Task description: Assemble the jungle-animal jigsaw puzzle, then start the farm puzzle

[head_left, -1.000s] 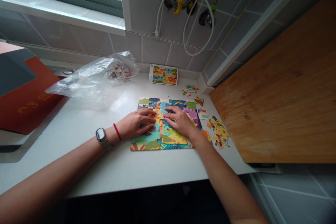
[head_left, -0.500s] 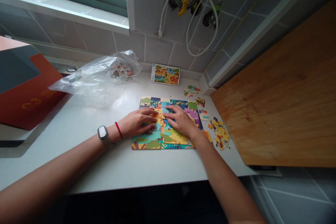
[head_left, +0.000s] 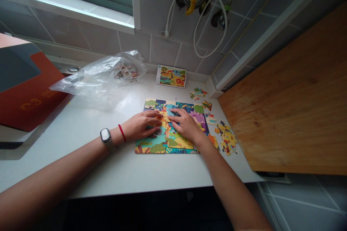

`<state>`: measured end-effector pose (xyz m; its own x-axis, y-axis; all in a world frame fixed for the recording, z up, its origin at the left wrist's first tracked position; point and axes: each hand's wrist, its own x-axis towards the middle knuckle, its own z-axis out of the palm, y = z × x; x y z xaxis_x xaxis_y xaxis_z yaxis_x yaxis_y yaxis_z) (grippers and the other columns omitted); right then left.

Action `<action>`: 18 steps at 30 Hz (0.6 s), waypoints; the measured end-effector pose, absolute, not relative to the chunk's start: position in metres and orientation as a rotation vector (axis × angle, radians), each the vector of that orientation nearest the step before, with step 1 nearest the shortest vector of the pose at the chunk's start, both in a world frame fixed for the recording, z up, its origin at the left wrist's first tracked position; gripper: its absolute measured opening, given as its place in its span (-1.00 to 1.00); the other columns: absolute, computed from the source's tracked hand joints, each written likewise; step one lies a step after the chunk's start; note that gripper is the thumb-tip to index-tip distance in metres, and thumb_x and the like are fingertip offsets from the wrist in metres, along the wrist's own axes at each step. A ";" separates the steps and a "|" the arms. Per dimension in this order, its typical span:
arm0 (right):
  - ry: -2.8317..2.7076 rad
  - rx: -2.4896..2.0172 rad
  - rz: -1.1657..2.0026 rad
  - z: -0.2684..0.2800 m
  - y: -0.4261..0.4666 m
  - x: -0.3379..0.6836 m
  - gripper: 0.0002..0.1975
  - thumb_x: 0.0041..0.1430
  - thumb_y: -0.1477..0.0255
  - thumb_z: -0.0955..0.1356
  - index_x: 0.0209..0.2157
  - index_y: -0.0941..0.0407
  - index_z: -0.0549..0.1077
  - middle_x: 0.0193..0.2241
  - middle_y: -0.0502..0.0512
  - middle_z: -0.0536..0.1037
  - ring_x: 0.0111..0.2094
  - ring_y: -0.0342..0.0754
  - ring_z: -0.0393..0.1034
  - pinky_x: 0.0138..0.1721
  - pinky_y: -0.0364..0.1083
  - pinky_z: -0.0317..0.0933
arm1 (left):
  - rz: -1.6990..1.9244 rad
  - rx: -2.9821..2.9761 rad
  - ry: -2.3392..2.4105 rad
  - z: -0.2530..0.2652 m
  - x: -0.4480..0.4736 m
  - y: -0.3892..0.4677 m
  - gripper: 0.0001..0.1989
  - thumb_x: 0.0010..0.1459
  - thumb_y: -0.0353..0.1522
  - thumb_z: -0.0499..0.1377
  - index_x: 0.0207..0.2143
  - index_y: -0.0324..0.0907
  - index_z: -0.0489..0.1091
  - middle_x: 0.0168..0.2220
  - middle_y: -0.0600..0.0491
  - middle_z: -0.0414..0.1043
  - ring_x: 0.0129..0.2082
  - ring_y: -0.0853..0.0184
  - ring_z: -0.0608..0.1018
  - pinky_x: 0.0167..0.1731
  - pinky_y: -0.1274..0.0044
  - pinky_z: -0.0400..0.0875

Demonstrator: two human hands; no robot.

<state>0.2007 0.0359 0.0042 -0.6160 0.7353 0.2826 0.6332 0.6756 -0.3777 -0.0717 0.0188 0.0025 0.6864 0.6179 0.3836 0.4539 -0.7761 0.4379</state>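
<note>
A colourful jigsaw puzzle (head_left: 158, 147) with animal and jungle scenes lies on the white counter under both of my hands. My left hand (head_left: 142, 124) rests on its left part, fingers stretched out and apart. On the upper middle, the spread fingertips of my right hand (head_left: 185, 124) touch a light-blue puzzle piece (head_left: 170, 107). That piece seems to lie on or among the others; my fingers partly cover it, so I cannot tell whether it sits flush. Several loose puzzle pieces (head_left: 229, 139) are heaped to the right of the puzzle.
A picture card (head_left: 171, 76) leans near the tiled wall. More loose pieces (head_left: 199, 92) lie at the back right. A clear plastic bag (head_left: 100, 72) with pieces inside is at the back left, beside a red-and-grey box (head_left: 35, 90). A wooden board (head_left: 292, 97) bounds the right side.
The view has shifted very slightly. Both hands stay in almost the same place on the puzzle, and no piece has visibly moved.
</note>
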 end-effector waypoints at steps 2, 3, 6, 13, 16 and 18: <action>-2.447 -1.068 0.342 0.003 0.037 0.201 -0.70 0.37 0.52 0.37 0.02 -0.01 0.67 0.16 0.20 0.54 0.17 0.11 0.41 0.23 0.19 0.37 | 0.761 2.593 0.850 0.002 -0.072 0.019 -0.77 0.41 -0.30 0.18 -0.03 -0.12 0.61 0.15 -0.13 0.55 0.17 0.11 0.59 0.20 0.21 0.53; -2.437 -1.073 0.341 0.002 0.037 0.201 -0.71 0.37 0.51 0.37 0.02 -0.01 0.67 0.16 0.20 0.54 0.17 0.10 0.42 0.23 0.18 0.37 | 0.761 2.595 0.849 0.003 -0.072 0.019 -0.77 0.41 -0.30 0.17 -0.04 -0.12 0.61 0.15 -0.13 0.55 0.17 0.11 0.59 0.21 0.21 0.53; -2.439 -1.104 0.342 0.003 0.036 0.201 -0.72 0.37 0.50 0.38 0.01 0.01 0.68 0.15 0.21 0.54 0.16 0.10 0.42 0.24 0.15 0.36 | 0.763 2.602 0.833 0.002 -0.073 0.019 -0.75 0.43 -0.28 0.15 -0.04 -0.12 0.61 0.15 -0.12 0.55 0.16 0.13 0.60 0.20 0.23 0.54; -2.476 -1.238 0.356 0.011 0.031 0.208 -0.74 0.36 0.48 0.40 0.00 0.03 0.68 0.17 0.18 0.52 0.18 0.06 0.41 0.25 0.06 0.33 | 0.800 2.581 0.857 -0.006 -0.074 0.022 -0.70 0.42 -0.19 0.13 -0.05 -0.04 0.64 0.17 -0.08 0.55 0.13 0.11 0.62 0.12 0.29 0.60; -2.482 -1.269 0.368 0.013 0.029 0.213 -0.75 0.36 0.49 0.40 -0.03 0.01 0.69 0.16 0.15 0.53 0.17 0.05 0.40 0.24 0.04 0.34 | 0.820 2.560 0.845 -0.005 -0.073 0.023 -0.69 0.41 -0.16 0.13 -0.07 -0.02 0.65 0.14 -0.05 0.58 0.09 0.11 0.64 0.07 0.33 0.63; -2.493 -1.271 0.385 0.015 0.027 0.215 -0.76 0.36 0.49 0.39 -0.05 0.00 0.69 0.15 0.14 0.54 0.17 0.03 0.40 0.24 0.03 0.33 | 0.811 2.547 0.853 -0.002 -0.073 0.022 -0.70 0.38 -0.16 0.15 -0.08 -0.01 0.66 0.14 -0.03 0.58 0.06 0.09 0.66 0.05 0.32 0.63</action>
